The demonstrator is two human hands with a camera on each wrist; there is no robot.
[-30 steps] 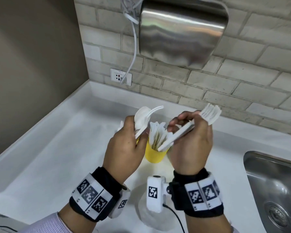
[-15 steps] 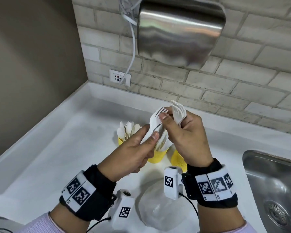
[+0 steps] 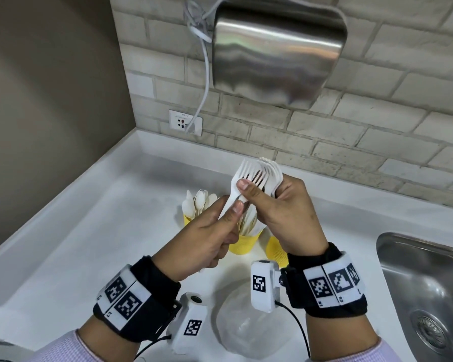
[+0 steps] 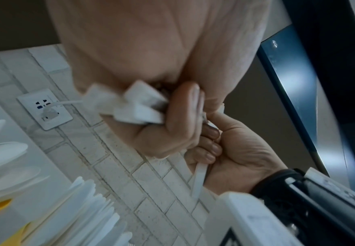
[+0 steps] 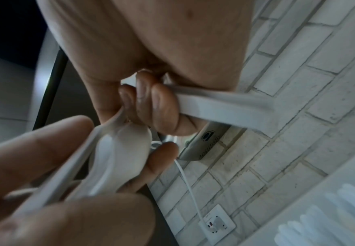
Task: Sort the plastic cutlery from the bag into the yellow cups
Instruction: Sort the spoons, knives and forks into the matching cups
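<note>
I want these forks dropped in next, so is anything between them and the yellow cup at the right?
Only the right hand itself: it grips the forks above the mostly hidden right cup. No other object visibly blocks it.

Three cups [image 3: 242, 242] stand in a row on the worktop [image 3: 94, 231], holding cutlery. The bag [image 3: 246, 325] lies in front of them. The sink [image 3: 426, 288] is set to their right. The wall socket [image 3: 185, 122] is behind, with the dryer [image 3: 277, 48] mounted above.
</note>
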